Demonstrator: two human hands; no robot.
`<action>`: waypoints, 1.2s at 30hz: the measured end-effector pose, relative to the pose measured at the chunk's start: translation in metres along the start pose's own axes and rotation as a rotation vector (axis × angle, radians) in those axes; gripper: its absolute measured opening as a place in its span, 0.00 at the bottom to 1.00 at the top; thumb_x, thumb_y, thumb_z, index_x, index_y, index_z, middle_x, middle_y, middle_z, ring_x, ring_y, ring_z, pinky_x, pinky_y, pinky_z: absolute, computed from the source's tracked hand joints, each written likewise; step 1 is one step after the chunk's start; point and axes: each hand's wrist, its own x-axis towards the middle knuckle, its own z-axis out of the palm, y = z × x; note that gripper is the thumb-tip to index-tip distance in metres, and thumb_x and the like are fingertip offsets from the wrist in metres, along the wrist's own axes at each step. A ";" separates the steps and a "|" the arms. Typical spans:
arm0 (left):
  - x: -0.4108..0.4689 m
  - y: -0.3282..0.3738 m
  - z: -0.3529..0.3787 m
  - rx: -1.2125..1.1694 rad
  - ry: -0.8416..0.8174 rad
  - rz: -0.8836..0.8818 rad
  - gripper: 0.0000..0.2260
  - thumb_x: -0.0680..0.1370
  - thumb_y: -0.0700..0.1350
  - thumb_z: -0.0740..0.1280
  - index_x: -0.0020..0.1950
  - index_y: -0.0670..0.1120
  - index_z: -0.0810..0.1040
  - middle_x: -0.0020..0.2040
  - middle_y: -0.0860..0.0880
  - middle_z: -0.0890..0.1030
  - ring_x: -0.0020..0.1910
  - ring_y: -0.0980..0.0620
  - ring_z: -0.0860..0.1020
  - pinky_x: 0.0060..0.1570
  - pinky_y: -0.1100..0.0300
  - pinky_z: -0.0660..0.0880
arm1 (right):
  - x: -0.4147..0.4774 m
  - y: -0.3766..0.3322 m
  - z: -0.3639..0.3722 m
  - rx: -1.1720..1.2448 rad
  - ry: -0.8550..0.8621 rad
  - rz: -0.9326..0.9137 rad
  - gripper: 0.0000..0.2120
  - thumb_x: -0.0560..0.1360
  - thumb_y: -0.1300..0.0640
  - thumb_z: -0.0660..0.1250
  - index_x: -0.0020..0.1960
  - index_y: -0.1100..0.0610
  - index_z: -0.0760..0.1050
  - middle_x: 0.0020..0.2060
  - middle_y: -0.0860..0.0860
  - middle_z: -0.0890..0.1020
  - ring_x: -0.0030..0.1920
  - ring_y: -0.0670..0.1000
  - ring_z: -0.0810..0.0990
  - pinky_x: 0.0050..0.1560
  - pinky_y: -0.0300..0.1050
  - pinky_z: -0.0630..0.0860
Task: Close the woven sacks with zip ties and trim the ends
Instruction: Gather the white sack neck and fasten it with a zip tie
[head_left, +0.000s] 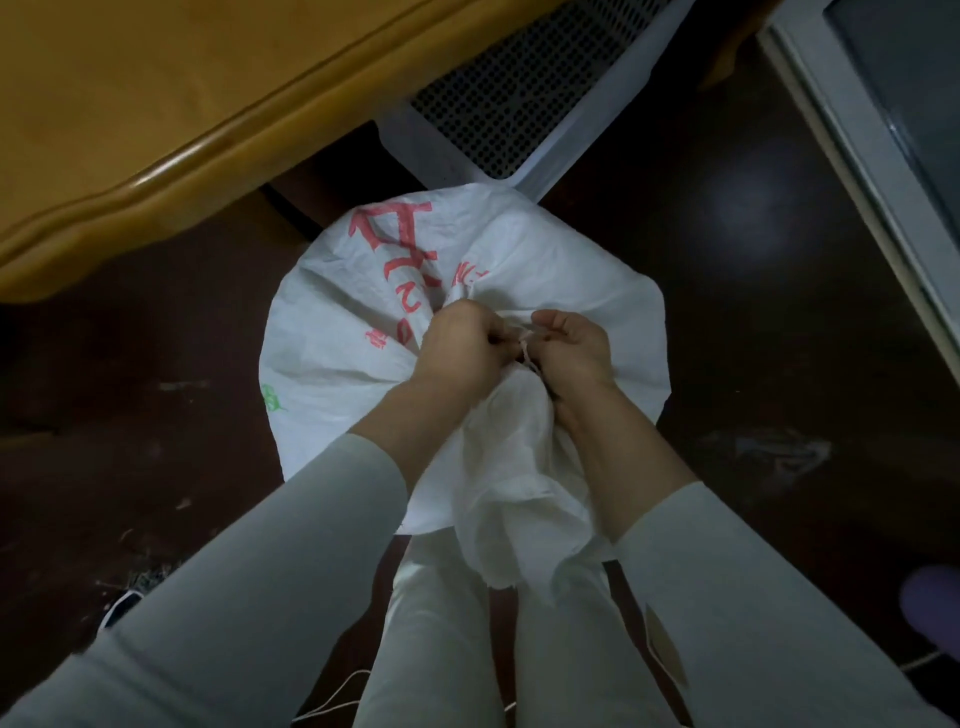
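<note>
A full white woven sack (358, 312) with red and green print stands on the dark floor in front of me. Its top is bunched into a neck (511, 415) that falls toward my legs. My left hand (460, 345) and my right hand (574, 345) are both closed at the gather of the neck, knuckles almost touching. Between them a thin white zip tie (525, 351) wraps the bunched fabric, and each hand pinches part of it. The fingers hide most of the tie.
A wooden table edge (171, 171) runs across the upper left. A white frame with perforated black mesh (519, 83) leans behind the sack. A pale cabinet edge (862, 156) is at right. White string (337, 696) lies on the floor near my feet.
</note>
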 end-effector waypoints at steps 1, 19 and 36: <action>0.001 0.002 0.001 0.037 -0.031 -0.024 0.06 0.73 0.40 0.70 0.43 0.38 0.84 0.41 0.39 0.83 0.45 0.42 0.80 0.50 0.55 0.75 | 0.000 0.002 -0.001 -0.007 0.000 0.006 0.14 0.70 0.76 0.60 0.49 0.60 0.73 0.34 0.55 0.77 0.32 0.48 0.76 0.33 0.36 0.77; -0.006 -0.005 -0.008 0.429 0.080 0.336 0.08 0.71 0.37 0.62 0.41 0.40 0.82 0.40 0.40 0.81 0.42 0.41 0.79 0.41 0.56 0.72 | -0.001 -0.023 0.011 0.007 -0.002 0.227 0.14 0.71 0.72 0.56 0.51 0.68 0.77 0.30 0.59 0.73 0.22 0.52 0.70 0.22 0.34 0.65; 0.018 -0.031 -0.045 -0.277 0.196 -0.010 0.07 0.73 0.37 0.70 0.49 0.36 0.82 0.44 0.50 0.81 0.34 0.73 0.75 0.49 0.71 0.74 | 0.007 0.011 0.052 0.044 -0.169 -0.051 0.06 0.72 0.63 0.70 0.48 0.63 0.82 0.46 0.59 0.83 0.47 0.55 0.81 0.59 0.54 0.76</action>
